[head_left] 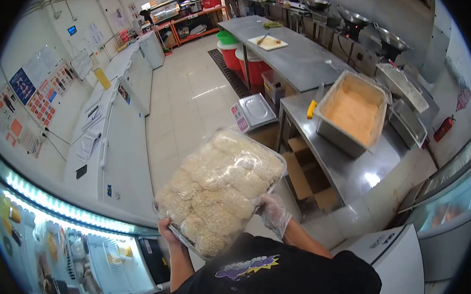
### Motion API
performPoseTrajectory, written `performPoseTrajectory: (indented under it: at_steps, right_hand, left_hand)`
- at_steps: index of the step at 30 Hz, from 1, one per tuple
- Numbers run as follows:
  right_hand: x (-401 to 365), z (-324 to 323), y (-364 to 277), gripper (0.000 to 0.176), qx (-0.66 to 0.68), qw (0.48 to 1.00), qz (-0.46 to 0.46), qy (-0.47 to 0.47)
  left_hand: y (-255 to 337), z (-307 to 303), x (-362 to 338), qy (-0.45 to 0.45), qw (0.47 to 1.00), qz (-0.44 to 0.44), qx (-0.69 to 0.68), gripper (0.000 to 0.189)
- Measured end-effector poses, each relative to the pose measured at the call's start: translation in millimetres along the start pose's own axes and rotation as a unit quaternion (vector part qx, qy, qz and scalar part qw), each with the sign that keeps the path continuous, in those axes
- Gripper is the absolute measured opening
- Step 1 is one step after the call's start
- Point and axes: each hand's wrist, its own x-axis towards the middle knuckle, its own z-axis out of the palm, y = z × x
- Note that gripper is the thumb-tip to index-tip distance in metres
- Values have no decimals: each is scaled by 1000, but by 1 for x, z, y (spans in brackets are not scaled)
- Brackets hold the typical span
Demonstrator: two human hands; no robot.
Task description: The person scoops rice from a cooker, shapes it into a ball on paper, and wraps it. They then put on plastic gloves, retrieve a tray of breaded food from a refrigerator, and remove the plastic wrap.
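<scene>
A wide tray of pale, crumb-coated food (217,186) under clear plastic wrap is held in front of my body, tilted. My left hand (168,233) grips its lower left edge, bare as far as shows. On the right side, my right hand (273,213), in a clear plastic glove, holds the tray's edge, its fingers partly hidden beneath. Both hands are closed on the tray.
Steel counter (331,152) at right carries a deep pan of orange-brown powder (352,110) and empty metal pans (407,124). A scale (256,110) stands ahead. Lit glass-fronted fridge (70,245) is at lower left; white freezers (127,136) line the left wall. A person (232,0) stands far back.
</scene>
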Motion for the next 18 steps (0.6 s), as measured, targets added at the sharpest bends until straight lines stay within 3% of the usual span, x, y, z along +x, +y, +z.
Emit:
performPoseTrajectory:
  at_steps: [3,8,10,14,18]
  right_hand:
    - [50,6,-21,38,-3,999,-38,26]
    - [143,20,-62,55,47,991,-88,94]
    - [177,21,-81,55,63,985,-108,121]
    - [241,16,-127,52,61,968,-161,181]
    - [305,-4,-181,53,72,956,-200,204]
  left_hand:
    - [-17,23,71,-17,999,-25,-21,83]
    - [-48,34,219,-98,982,-159,-30,81]
    - [-68,29,282,-125,968,-214,-44,80]
    - [-92,93,378,-168,942,-288,-35,76]
    - [-144,129,468,-150,930,-334,8,81]
